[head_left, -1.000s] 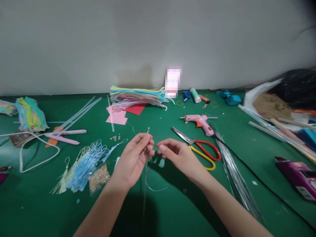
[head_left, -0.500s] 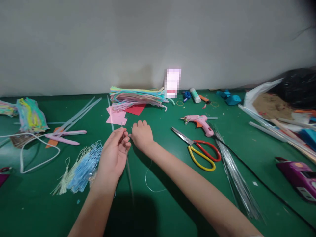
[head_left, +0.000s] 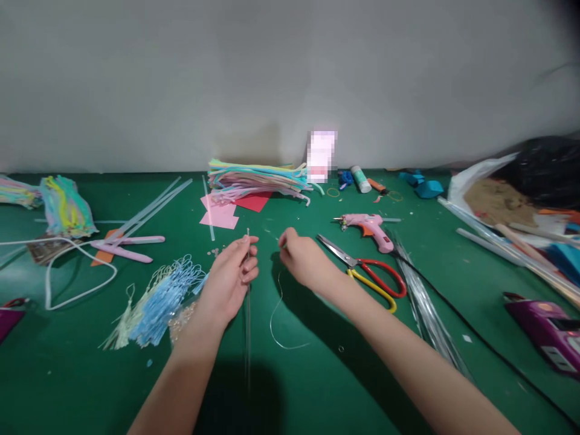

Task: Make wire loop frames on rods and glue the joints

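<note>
My left hand (head_left: 233, 275) is closed around thin grey wire stems (head_left: 248, 344), whose tips stick up just above the thumb and whose long ends hang down toward me. To its right, my right hand (head_left: 301, 257) pinches a fine clear thread (head_left: 273, 320); a loose curve of it drops from the fingers onto the green table. The two hands are apart. Left of my left wrist lie blue and pale green tassels (head_left: 158, 308) and a small clear bag (head_left: 181, 320), partly hidden by the forearm. Open scissors (head_left: 348, 260) with red and yellow handles rest beside my right forearm.
A pink glue gun (head_left: 369, 226) with a black cord lies near a bundle of wires (head_left: 423, 302). Pastel pipe cleaners (head_left: 258, 178) and pink paper (head_left: 220, 214) are at the back. Pink pliers-like tool (head_left: 131, 244) sits left; a purple power strip (head_left: 544, 332), right.
My right hand has moved right, away from my left hand, drawing the thread with it. My left hand has shifted slightly right, and the wire stems now hang straighter.
</note>
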A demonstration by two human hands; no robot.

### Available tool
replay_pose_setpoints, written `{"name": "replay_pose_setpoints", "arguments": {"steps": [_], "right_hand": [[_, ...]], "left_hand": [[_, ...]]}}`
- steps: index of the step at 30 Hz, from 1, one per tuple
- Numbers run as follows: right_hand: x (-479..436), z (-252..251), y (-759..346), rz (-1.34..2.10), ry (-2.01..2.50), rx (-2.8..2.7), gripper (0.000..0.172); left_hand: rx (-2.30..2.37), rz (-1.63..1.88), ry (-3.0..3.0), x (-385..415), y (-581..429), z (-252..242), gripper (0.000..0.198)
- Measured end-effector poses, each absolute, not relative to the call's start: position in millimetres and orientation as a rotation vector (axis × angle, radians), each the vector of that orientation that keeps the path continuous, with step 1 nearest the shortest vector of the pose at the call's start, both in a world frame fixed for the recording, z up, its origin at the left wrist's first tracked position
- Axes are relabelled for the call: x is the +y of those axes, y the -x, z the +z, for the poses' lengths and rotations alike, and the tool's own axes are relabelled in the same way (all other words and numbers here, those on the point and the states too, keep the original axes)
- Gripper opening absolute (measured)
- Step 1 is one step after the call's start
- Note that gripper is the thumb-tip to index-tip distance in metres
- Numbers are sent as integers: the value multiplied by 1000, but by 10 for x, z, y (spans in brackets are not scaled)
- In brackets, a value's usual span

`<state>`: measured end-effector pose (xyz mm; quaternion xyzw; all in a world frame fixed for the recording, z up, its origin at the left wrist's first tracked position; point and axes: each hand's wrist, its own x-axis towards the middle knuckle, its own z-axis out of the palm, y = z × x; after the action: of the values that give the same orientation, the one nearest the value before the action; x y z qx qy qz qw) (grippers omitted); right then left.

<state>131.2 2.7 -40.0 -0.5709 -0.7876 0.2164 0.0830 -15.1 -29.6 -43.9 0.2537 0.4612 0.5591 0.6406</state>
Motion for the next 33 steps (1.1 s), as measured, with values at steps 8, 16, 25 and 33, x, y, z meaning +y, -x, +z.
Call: {"name": "replay_pose_setpoints", "arguments": {"steps": [8, 16, 25, 33], "right_hand": [[-602, -433, -2200, 1583, 1452, -1447, 29], [-896, -742, -2305, 1808, 1565, -1239, 25], [-878, -748, -2172, 1613, 1674, -1447, 14], [-877, -743, -2201, 1334, 1760, -1650, 15]], "left_hand": [[1240, 1004, -851, -285, 79, -593, 16], [1532, 930, -1191, -253, 64, -811, 18], [1572, 762, -1431, -295, 64, -736, 5], [1684, 827, -1888, -326, 1, -695, 16]]}}
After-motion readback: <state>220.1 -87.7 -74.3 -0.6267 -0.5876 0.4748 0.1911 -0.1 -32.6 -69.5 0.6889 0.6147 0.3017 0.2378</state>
